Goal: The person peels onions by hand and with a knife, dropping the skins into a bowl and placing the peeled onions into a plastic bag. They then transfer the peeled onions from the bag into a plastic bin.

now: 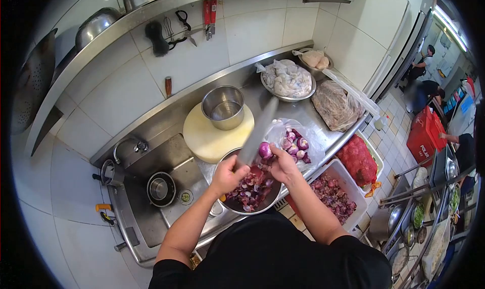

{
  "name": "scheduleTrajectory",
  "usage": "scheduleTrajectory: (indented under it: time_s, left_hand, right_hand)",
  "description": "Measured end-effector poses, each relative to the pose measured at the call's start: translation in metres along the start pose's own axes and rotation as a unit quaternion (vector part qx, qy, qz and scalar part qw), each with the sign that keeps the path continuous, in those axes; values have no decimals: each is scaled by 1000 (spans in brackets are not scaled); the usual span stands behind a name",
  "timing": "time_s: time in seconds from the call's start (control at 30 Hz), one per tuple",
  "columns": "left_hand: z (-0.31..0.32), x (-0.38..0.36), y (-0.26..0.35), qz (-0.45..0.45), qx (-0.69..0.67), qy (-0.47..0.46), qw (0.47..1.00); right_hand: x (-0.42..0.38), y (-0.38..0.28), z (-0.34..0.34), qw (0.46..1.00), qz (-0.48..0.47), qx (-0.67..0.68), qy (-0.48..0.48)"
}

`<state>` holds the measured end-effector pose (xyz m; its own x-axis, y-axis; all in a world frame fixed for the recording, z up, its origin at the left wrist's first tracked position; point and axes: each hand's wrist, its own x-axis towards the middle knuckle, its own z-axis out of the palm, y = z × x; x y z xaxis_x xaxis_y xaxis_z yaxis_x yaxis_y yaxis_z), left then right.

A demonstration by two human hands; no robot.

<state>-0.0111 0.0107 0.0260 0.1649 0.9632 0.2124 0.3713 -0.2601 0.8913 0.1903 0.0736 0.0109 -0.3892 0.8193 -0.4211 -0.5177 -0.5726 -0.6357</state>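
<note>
My left hand [228, 177] is closed around the handle end of a broad-bladed knife [260, 130], its blade blurred and pointing up and away. A purple onion [264, 150] is pinched in the fingers of my right hand [284, 166], close beside the blade. Below both hands sits a metal bowl [277, 194] with purple skins and onion pieces in it. Just past my right hand, peeled purple onions [301, 144] lie on a clear plastic bag [317, 150]. The knife's handle is hidden in my left fist.
A steel pot [223, 107] stands on a round cutting board [194, 131] beside the sink [146, 213]. Bagged food fills a bowl [287, 98] at the back. To the right are a white bin [359, 208] of onion peelings and a red mesh sack [356, 160]. People work farther right.
</note>
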Motion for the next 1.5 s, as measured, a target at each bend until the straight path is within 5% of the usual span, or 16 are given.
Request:
scheduleTrajectory:
  time_s: [0.13, 0.23, 0.5, 0.57, 0.77, 0.87, 1.2, 1.5]
  left_hand:
    - [-15, 10, -15, -94, -172, 86, 977]
    - [-25, 6, -12, -75, 214, 75, 971]
    - [-12, 7, -36, -223, 68, 100, 967]
    - [-13, 5, -16, -185, 192, 107, 958]
    - [-14, 6, 15, -84, 66, 35, 994]
    - [-14, 16, 26, -41, 87, -3, 995]
    - [-21, 35, 40, -47, 91, -109, 989]
    - [-20, 29, 36, 19, 143, -57, 988]
  right_hand:
    - [4, 0, -21, 996, 24, 23, -87]
    - [-1, -2, -18, 994, 14, 41, -97]
    - [-9, -4, -12, 982, 52, 110, -146]
    - [-11, -3, -8, 984, 68, 114, -120]
    - [-19, 5, 6, 986, 92, 94, -107]
    - [-20, 9, 6, 976, 108, 43, -187]
    - [-32, 13, 23, 979, 83, -16, -183]
    - [-34, 13, 27, 987, 42, -75, -135]
